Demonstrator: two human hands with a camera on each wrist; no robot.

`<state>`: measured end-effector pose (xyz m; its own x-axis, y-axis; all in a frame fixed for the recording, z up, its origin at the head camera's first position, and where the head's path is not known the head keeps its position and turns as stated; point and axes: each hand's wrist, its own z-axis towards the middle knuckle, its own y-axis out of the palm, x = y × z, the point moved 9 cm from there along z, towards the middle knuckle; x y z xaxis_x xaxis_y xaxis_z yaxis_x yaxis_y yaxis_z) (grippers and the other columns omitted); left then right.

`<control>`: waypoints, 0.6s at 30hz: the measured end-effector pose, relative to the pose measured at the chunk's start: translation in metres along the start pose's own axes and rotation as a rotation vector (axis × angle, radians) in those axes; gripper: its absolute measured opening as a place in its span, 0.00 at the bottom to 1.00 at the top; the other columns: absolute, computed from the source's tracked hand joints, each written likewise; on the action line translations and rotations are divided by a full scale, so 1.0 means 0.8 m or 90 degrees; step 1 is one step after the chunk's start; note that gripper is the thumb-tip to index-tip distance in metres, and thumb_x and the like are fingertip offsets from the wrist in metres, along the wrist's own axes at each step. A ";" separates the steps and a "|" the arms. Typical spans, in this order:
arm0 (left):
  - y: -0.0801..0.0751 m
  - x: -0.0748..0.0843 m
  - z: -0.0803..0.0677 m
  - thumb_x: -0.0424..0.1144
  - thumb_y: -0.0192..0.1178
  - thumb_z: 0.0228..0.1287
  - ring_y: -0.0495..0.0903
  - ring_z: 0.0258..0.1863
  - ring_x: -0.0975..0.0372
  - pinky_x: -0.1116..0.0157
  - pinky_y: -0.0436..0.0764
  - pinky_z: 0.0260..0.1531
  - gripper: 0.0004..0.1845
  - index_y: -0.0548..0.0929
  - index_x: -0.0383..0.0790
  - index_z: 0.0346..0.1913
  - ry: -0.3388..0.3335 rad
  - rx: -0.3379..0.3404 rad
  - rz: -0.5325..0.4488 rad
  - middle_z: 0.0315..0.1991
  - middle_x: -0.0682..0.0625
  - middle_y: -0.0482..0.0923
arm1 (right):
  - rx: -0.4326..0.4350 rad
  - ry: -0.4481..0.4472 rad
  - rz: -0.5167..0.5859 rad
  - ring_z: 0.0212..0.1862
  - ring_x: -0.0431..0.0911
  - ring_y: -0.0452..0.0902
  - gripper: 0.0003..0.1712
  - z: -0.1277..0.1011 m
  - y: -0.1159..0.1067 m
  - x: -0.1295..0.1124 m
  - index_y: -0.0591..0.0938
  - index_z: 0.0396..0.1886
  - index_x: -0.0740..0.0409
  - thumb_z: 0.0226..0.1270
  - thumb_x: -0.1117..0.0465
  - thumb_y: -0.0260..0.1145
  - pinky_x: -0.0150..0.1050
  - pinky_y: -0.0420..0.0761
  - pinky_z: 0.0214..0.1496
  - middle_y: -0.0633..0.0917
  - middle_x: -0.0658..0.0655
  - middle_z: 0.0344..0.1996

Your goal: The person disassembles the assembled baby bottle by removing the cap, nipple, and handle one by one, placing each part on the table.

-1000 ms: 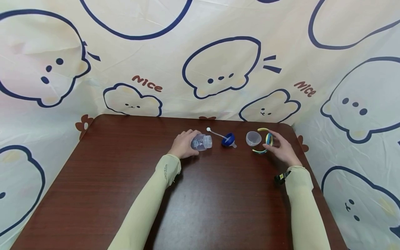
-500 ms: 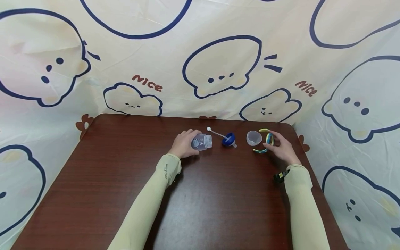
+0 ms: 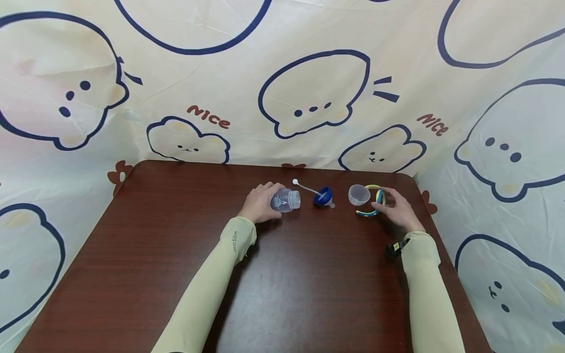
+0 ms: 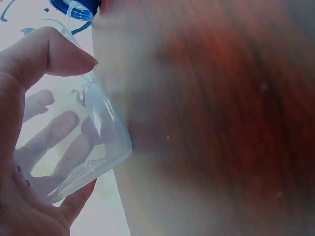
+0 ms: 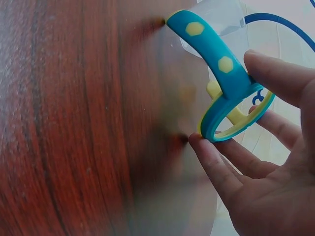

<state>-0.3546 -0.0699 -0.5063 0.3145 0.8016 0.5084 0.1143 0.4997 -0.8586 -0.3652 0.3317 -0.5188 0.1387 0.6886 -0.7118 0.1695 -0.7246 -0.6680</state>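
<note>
The left hand (image 3: 260, 202) is wrapped round one clear bottle (image 3: 286, 200) lying on its side on the table (image 3: 176, 255), thumb over the top and fingers curled beneath, seen through the plastic in the left wrist view. The right hand (image 3: 396, 208) pinches one teal-and-yellow handle ring (image 3: 375, 202), thumb above and fingers under it; the ring's two arms rest against the table. The hands are well apart.

Between them lie two more parts: one blue lid (image 3: 323, 196) just beyond the bottle's mouth, with one thin white straw (image 3: 304, 187) running from it, and one clear cap (image 3: 358, 194) touching or just beside the ring; I cannot tell which.

Both wrist views blur the table near the hands. The lid is cut off at the top of the left wrist view. The print on the bottle is too small to read.
</note>
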 end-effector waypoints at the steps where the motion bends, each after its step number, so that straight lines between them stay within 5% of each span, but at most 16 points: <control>1: 0.000 0.000 0.000 0.44 0.82 0.46 0.74 0.55 0.51 0.46 0.74 0.60 0.42 0.75 0.56 0.67 0.000 -0.001 0.000 0.59 0.49 0.78 | 0.000 0.002 0.001 0.72 0.68 0.66 0.47 0.000 0.000 -0.001 0.59 0.82 0.55 0.73 0.42 0.66 0.67 0.69 0.71 0.68 0.72 0.73; 18: -0.001 0.001 0.000 0.44 0.82 0.45 0.75 0.55 0.51 0.46 0.75 0.59 0.42 0.75 0.55 0.67 0.007 0.004 0.008 0.58 0.48 0.79 | -0.010 0.029 0.022 0.73 0.69 0.62 0.49 0.003 0.002 0.009 0.57 0.82 0.56 0.73 0.40 0.66 0.67 0.67 0.72 0.66 0.73 0.74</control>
<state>-0.3547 -0.0694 -0.5049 0.3259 0.8044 0.4966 0.1039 0.4917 -0.8646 -0.3660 0.3355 -0.5254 0.1894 0.6641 -0.7233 0.1784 -0.7476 -0.6397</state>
